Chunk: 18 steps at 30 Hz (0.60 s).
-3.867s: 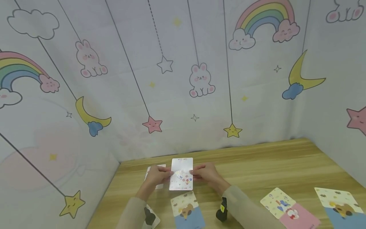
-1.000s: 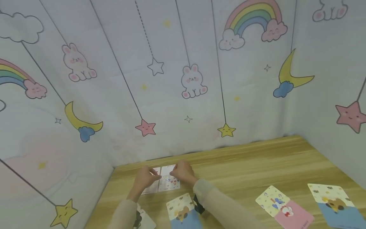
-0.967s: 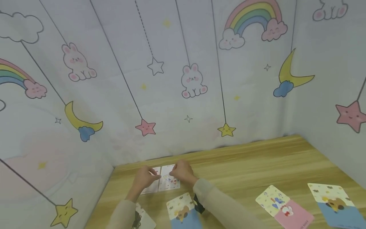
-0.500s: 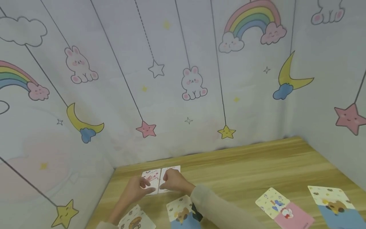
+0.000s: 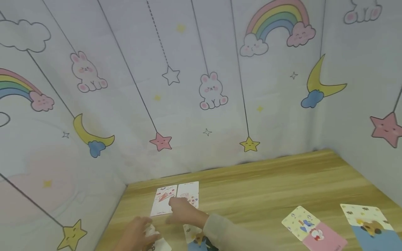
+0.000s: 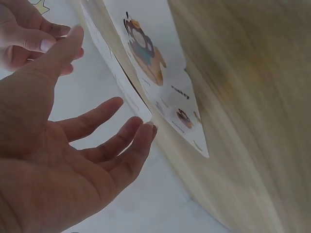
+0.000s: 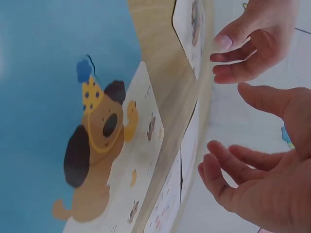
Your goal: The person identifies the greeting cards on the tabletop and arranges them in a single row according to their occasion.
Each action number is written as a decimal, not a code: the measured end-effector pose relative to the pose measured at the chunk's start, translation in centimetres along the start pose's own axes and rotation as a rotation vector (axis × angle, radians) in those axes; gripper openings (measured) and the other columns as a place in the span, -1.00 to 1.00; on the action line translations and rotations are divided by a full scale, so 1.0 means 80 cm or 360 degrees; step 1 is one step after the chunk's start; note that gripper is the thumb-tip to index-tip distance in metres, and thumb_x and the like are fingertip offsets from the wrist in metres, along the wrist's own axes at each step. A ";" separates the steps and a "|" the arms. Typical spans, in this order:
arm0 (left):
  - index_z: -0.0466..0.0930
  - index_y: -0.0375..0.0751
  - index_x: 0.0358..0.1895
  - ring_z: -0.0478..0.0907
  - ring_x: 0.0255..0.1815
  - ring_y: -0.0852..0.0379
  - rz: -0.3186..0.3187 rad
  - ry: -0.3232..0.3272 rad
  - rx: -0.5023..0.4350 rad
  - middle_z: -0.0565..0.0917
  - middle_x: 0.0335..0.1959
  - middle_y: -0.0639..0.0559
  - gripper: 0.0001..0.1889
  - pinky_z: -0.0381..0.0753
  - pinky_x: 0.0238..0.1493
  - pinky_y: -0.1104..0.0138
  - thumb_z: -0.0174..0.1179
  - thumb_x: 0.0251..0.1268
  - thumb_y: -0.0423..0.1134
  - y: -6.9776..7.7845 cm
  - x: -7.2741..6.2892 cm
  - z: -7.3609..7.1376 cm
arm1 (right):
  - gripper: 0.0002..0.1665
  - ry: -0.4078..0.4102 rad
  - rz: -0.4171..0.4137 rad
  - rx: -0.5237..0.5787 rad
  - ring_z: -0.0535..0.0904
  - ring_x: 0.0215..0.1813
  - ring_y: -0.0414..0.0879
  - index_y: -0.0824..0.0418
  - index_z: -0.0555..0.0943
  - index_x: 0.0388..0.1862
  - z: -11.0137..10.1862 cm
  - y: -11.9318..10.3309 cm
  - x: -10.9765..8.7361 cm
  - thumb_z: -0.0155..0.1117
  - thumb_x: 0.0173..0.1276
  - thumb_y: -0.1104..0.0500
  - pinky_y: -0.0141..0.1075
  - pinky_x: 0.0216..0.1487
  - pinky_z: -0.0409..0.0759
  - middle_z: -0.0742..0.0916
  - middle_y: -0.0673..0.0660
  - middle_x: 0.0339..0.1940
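Note:
Two white cards lie side by side at the back left of the table: a left card (image 5: 163,201) with a reddish drawing and a right card (image 5: 191,190) with small flowers. My right hand (image 5: 184,212) hovers in front of them, hiding part of their lower edges; its fingers are spread and hold nothing in the right wrist view. Nearer and lower, my left hand (image 5: 136,234) is over a pale card (image 5: 161,245), fingers loosely bent with nothing between them. That card shows a cartoon animal (image 6: 146,53) in the left wrist view. Partly beneath my right arm lies a blue-and-cream dog card (image 7: 104,131).
To the right lie a yellow-and-pink card (image 5: 315,228) and another blue-and-cream dog card (image 5: 370,225). A white curtain (image 5: 220,118) printed with stars, rabbits and rainbows rises behind the wooden table (image 5: 267,184) and along its sides.
The held flower card was laid beside the left card. Both hands then adjusted the pair, let go and drew back toward the near edge, the left one farther.

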<state>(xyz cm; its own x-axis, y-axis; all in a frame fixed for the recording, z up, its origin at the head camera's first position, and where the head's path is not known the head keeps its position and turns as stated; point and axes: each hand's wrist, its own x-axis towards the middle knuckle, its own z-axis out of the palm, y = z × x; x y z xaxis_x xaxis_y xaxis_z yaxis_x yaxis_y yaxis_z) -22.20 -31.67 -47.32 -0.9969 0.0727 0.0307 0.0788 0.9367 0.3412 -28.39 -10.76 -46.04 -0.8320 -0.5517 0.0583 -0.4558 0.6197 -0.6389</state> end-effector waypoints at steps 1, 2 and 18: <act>0.72 -0.27 0.03 0.63 -0.05 0.03 0.0030 0.0018 0.0026 0.72 -0.07 -0.05 -0.37 0.69 0.08 0.03 0.66 -0.06 0.05 -0.004 -0.003 0.001 | -0.44 -0.0023 -0.0008 -0.0049 0.72 -0.10 -0.10 0.26 0.64 0.06 0.002 -0.003 0.000 0.61 0.16 0.03 -0.37 -0.09 0.70 0.81 0.09 -0.08; 0.72 -0.25 0.03 0.62 -0.04 0.04 0.0069 0.0042 0.0045 0.71 -0.07 -0.03 -0.36 0.68 0.05 0.08 0.67 -0.09 0.06 -0.008 -0.006 0.002 | -0.45 -0.0054 -0.0028 -0.0097 0.72 -0.08 -0.10 0.24 0.66 0.05 0.004 -0.006 0.000 0.62 0.16 0.01 -0.37 -0.05 0.69 0.81 0.06 -0.07; 0.58 -0.35 0.24 0.61 0.06 -0.36 0.0014 0.0009 0.0184 0.63 0.05 -0.35 -0.10 0.67 0.05 -0.25 0.75 -0.30 -0.08 -0.039 -0.026 0.003 | -0.17 -0.0570 -0.0513 -0.0432 0.49 0.35 -0.32 -0.12 0.47 0.49 0.044 -0.023 0.027 0.49 0.31 -0.30 -0.37 0.41 0.48 0.60 -0.19 0.37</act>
<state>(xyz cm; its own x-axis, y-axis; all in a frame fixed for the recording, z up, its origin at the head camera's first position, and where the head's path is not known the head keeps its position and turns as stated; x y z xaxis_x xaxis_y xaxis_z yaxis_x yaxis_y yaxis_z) -20.35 -34.69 -48.66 -0.9961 0.0792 0.0388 0.0860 0.9693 0.2303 -28.22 -15.04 -47.40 -0.4991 -0.8632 -0.0767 -0.7741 0.4839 -0.4081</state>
